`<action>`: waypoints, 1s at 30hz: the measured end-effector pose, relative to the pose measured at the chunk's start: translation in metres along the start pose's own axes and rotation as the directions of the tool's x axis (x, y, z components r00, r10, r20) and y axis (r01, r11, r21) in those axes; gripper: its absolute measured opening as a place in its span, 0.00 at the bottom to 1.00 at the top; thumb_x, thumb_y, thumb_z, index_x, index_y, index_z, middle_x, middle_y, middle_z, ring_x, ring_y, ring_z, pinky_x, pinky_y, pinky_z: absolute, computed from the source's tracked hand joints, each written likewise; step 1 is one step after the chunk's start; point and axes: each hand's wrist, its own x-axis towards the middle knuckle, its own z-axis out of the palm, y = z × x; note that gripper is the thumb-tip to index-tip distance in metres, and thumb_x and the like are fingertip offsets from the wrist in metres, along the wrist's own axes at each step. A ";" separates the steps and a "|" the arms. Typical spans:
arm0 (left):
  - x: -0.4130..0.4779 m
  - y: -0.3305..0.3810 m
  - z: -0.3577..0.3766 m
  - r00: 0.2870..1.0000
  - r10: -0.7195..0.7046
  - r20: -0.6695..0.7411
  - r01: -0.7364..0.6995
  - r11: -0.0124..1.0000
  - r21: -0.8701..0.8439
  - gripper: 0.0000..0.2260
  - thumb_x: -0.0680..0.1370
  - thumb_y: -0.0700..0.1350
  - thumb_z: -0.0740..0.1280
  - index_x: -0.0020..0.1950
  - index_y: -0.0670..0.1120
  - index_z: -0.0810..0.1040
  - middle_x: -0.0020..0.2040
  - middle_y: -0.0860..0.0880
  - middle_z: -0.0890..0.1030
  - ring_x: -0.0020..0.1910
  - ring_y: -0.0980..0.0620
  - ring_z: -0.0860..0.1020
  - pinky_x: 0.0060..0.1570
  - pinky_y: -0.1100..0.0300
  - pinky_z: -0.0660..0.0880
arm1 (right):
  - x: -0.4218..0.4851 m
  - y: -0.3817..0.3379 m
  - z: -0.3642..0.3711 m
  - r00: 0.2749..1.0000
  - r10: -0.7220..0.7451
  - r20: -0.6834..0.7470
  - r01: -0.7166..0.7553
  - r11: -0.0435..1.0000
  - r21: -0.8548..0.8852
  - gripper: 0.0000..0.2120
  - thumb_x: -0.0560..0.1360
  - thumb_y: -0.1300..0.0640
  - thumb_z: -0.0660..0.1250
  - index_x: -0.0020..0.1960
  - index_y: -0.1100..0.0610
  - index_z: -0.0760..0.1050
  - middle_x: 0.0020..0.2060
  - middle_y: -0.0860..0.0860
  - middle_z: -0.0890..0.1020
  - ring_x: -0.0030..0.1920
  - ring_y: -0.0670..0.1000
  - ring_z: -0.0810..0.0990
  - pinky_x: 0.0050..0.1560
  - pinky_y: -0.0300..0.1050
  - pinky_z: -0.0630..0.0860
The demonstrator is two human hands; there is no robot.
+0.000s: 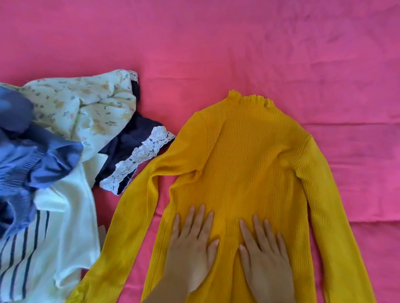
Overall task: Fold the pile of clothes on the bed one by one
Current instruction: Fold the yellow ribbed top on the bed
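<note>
While the mustard-yellow ribbed knit top (247, 154) lies spread flat on the pink bed sheet (281, 44), collar pointing away from the person, no fold has been made in it. Both long sleeves extend outward and down beside the body panel.

Hand state:
- The left hand (191, 243) lies palm down on the lower body of the top, fingers straight and slightly spread.
- The right hand (265, 254) lies just beside it in the same flat, spread position. Neither hand pinches any fabric.

Judged progress: early. The top appears to be at the smoothing stage, so sleeve folds and body folds are not yet done. No folded stack is visible.

Work left: the pile of unfolded clothes (45, 158) lies to the left of the top. It contains a blue gathered garment (17, 145), a cream floral-print garment (89, 105), a navy garment with white lace trim (134, 145) and a white garment with navy stripes (60, 237). The lace trim lies just beside the top's left sleeve.

Limits of view:
- The hem of the top and both cuffs are cut off at the bottom edge.
- The pile runs past the left edge, so its item count cannot be determined.
- Garment types within the pile cannot be determined.
</note>
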 end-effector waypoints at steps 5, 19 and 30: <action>-0.006 0.000 0.005 0.998 0.003 -0.059 -0.004 1.000 -0.018 0.27 0.81 0.57 0.42 0.70 0.47 0.70 0.70 0.47 0.70 0.69 0.45 0.68 0.66 0.46 0.57 | -0.010 0.000 0.011 0.999 -0.002 -0.041 0.001 1.000 -0.016 0.28 0.80 0.44 0.39 0.69 0.51 0.69 0.66 0.53 0.74 0.66 0.56 0.73 0.68 0.51 0.58; -0.005 -0.001 0.035 0.945 0.048 -0.325 -0.040 0.999 0.030 0.23 0.78 0.54 0.52 0.70 0.48 0.70 0.69 0.48 0.71 0.69 0.47 0.69 0.67 0.45 0.58 | -0.009 0.000 0.036 0.969 -0.028 -0.246 0.019 0.999 -0.040 0.26 0.78 0.43 0.45 0.68 0.49 0.71 0.66 0.53 0.75 0.66 0.55 0.73 0.66 0.51 0.59; -0.004 0.000 0.047 0.869 0.065 -0.490 -0.019 0.995 0.098 0.24 0.76 0.54 0.52 0.65 0.46 0.76 0.64 0.47 0.76 0.64 0.47 0.75 0.59 0.42 0.71 | -0.007 0.006 0.051 0.901 -0.087 -0.425 0.067 0.996 -0.062 0.25 0.74 0.46 0.50 0.65 0.51 0.75 0.62 0.54 0.78 0.63 0.56 0.77 0.59 0.57 0.73</action>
